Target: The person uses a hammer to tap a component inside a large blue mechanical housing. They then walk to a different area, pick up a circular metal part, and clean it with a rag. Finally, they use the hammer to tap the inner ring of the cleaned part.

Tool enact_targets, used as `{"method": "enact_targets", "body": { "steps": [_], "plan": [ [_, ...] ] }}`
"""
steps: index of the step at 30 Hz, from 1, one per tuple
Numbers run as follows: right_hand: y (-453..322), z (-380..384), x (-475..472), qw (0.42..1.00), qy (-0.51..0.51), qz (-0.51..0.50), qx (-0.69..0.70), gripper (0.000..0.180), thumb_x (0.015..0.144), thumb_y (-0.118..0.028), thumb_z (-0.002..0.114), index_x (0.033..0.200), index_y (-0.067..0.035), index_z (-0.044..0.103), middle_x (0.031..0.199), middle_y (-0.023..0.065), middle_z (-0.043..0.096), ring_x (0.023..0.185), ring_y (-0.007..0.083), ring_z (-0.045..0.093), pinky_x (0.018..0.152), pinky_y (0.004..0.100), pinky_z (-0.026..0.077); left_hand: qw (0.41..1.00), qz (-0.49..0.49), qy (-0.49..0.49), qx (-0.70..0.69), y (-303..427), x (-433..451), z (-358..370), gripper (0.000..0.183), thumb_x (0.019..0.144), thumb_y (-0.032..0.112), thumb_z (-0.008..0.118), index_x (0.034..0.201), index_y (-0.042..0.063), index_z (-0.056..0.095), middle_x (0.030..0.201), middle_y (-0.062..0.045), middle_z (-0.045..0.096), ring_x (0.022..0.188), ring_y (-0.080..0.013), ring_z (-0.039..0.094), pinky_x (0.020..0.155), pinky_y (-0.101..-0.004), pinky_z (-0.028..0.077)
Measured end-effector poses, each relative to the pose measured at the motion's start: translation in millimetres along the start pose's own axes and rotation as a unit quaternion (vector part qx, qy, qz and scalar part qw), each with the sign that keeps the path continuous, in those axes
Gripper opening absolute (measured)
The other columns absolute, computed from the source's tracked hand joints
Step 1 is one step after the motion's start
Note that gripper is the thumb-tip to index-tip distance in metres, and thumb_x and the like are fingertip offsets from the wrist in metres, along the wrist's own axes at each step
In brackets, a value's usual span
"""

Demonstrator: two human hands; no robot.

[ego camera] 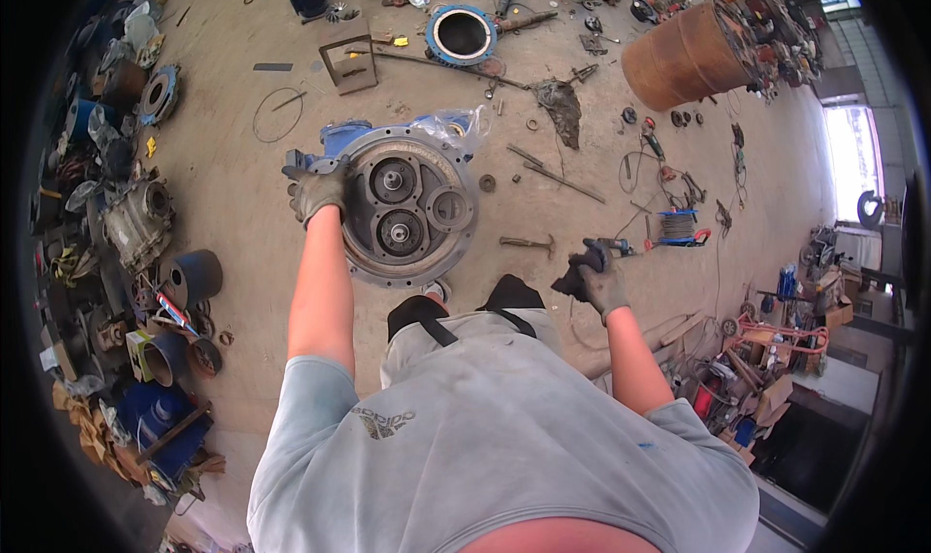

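Note:
On the floor before me stands a blue machine housing [345, 135] with a round grey flange [465, 237] facing up. Inside it sit two round bearing seats, each with a shaft end [393, 180] at its middle. A loose flat metal ring [449, 209] lies over the right side of the inner plate. My left hand [318, 192], in a dirty work glove, grips the left edge of the flange. Held out to the right, my gloved right hand [605, 285] is closed around a crumpled black rag [572, 280].
A hammer [527, 243] and metal rods [564, 182] lie right of the housing. Farther right are an angle grinder [651, 138], a cable reel [681, 227] and a rusty drum [687, 55]. A blue ring-shaped casing [461, 35] stands beyond. Machine parts [138, 218] crowd the left side.

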State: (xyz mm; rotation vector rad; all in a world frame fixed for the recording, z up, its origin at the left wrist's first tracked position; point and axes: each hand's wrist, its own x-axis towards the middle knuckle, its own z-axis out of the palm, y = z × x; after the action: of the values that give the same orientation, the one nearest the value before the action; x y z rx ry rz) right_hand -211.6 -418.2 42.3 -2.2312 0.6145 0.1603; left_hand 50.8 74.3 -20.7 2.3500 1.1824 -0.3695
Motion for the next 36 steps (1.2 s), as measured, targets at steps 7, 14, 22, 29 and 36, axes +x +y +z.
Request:
{"method": "enact_targets", "body": {
  "steps": [7, 14, 22, 29, 36],
  "plan": [
    [-49, -12, 50, 0.994, 0.029, -0.099, 0.044, 0.061, 0.087, -0.004, 0.071, 0.147, -0.008, 0.061, 0.13, 0.017, 0.072, 0.118, 0.0307, 0.071, 0.103, 0.0409, 0.058, 0.943, 0.264, 0.197, -0.042, -63, 2, -6, 0.066, 0.099, 0.056, 0.073, 0.138, 0.003, 0.07, 0.137, -0.024, 0.069, 0.134, -0.0397, 0.063, 0.112, -0.051, 0.05],
    [-43, 45, 117, 0.965, 0.037, -0.12, -0.231, 0.062, 0.091, -0.026, 0.079, 0.148, -0.008, 0.06, 0.138, 0.0214, 0.065, 0.125, 0.0379, 0.067, 0.111, 0.0466, 0.055, 0.914, 0.198, -0.03, -0.352, -138, -85, -20, 0.024, 0.112, 0.02, 0.062, 0.126, 0.003, 0.072, 0.106, -0.006, 0.075, 0.093, -0.0133, 0.069, 0.082, -0.0303, 0.056],
    [-225, 138, 285, 0.854, -0.347, -0.26, -0.287, 0.039, 0.101, -0.027, 0.06, 0.134, -0.012, 0.075, 0.132, 0.0176, 0.075, 0.121, 0.0383, 0.072, 0.106, 0.0477, 0.056, 0.93, 0.14, -0.103, -0.325, -137, -195, -30, 0.024, 0.114, 0.018, 0.057, 0.129, 0.003, 0.068, 0.103, -0.007, 0.074, 0.086, -0.011, 0.062, 0.08, -0.0273, 0.051],
    [-193, 199, 334, 0.849, -0.31, -0.199, -0.379, 0.044, 0.098, -0.037, 0.065, 0.135, -0.016, 0.074, 0.13, 0.0158, 0.076, 0.124, 0.0364, 0.072, 0.106, 0.0482, 0.057, 0.929, 0.04, -0.042, -0.366, -140, -260, -30, 0.023, 0.114, 0.011, 0.055, 0.13, 0.001, 0.068, 0.103, -0.009, 0.073, 0.089, -0.0126, 0.064, 0.083, -0.0272, 0.051],
    [-180, 211, 324, 0.799, -0.321, -0.286, -0.42, 0.057, 0.087, -0.034, 0.081, 0.131, 0.001, 0.07, 0.145, 0.0252, 0.061, 0.126, 0.037, 0.07, 0.102, 0.0464, 0.06, 0.926, -0.024, -0.003, -0.377, -157, -301, -18, 0.025, 0.114, 0.014, 0.054, 0.128, 0.001, 0.069, 0.102, -0.011, 0.075, 0.089, -0.0144, 0.065, 0.083, -0.0297, 0.052]
  ]
}}
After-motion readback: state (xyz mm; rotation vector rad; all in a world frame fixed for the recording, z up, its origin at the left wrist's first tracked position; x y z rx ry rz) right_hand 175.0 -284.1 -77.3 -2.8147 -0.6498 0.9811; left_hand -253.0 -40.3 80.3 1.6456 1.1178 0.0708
